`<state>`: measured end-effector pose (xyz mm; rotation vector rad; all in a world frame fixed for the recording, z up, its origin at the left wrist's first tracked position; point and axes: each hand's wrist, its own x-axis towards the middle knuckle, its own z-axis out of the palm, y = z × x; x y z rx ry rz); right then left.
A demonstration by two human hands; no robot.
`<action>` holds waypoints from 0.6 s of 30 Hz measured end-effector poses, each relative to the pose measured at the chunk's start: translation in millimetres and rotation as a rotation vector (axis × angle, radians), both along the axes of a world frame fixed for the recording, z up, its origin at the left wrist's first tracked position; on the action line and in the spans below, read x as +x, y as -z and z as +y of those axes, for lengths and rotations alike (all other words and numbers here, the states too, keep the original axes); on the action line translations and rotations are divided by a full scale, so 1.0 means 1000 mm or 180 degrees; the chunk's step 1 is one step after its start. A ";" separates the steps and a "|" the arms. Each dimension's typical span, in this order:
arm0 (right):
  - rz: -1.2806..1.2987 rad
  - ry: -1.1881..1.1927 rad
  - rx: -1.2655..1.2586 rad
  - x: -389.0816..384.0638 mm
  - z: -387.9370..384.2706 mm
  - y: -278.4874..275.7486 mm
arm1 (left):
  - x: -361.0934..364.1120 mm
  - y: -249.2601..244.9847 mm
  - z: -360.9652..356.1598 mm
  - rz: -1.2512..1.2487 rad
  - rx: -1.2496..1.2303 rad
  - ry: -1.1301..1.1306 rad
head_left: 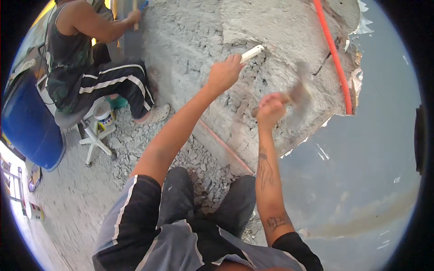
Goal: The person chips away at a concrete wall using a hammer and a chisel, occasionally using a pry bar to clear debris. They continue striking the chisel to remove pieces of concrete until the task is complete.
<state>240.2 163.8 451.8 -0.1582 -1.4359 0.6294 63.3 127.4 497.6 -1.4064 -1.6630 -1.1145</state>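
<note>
My left hand (225, 73) is closed around a pale, flat-sided chisel (253, 53), whose light end sticks out beyond the fingers toward the upper right. Its other end is hidden by the hand. My right hand (271, 108) grips a hammer (299, 93) by its wooden handle; the head is smeared by motion and apart from the chisel. Both tools are in front of a rough, chipped grey wall (190, 49) with pitted hollows around my hands.
Broken rubble (199, 160) lies along the wall's foot. An orange corrugated conduit (334, 56) runs down the right side, beside a smooth grey panel (352, 180). At left, another person (86, 58) sits on a wheeled stool (95, 141), near a blue barrel (31, 122) and a paint bucket (105, 115).
</note>
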 end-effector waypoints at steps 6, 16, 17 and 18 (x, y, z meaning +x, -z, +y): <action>-0.1288 0.0566 -0.0927 0.003 0.014 -0.022 | -0.012 -0.003 0.001 0.0015 -0.0074 0.0175; 0.0209 -0.0886 -0.0501 0.040 -0.057 -0.043 | -0.001 -0.003 -0.001 -0.0081 0.0042 0.0108; 0.0187 -0.0877 -0.0489 0.041 -0.058 -0.046 | -0.002 -0.003 0.003 -0.0131 0.0054 0.0062; 0.0182 -0.0818 -0.0398 0.041 -0.060 -0.049 | -0.002 -0.002 0.004 -0.0148 0.0066 0.0062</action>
